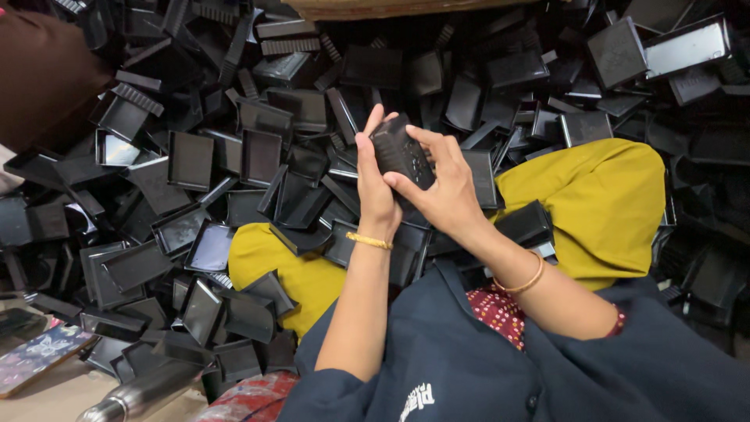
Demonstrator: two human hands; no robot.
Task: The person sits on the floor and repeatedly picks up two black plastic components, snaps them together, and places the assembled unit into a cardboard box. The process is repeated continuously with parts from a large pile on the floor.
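Nearest the camera: dark blue jacket (484,367), forearms w/ gold bangles rising to the grip. Left hand (373,184) and right hand (441,187) both closed round one small black plastic housing (400,150), held above the lap; left palm backs its near side, right fingers wrap its far side, thumb on its face. Looks like the fitting/checking step, two halves pressed together; can't tell if they're fully seated. Next move likely calls for firm, even squeeze w/o slipping. Below the grip: yellow cloth (609,195) over the knees. Beyond and all round: heap of loose black plastic shells (187,160). Far below-left of the grip: metal bottle (141,395).
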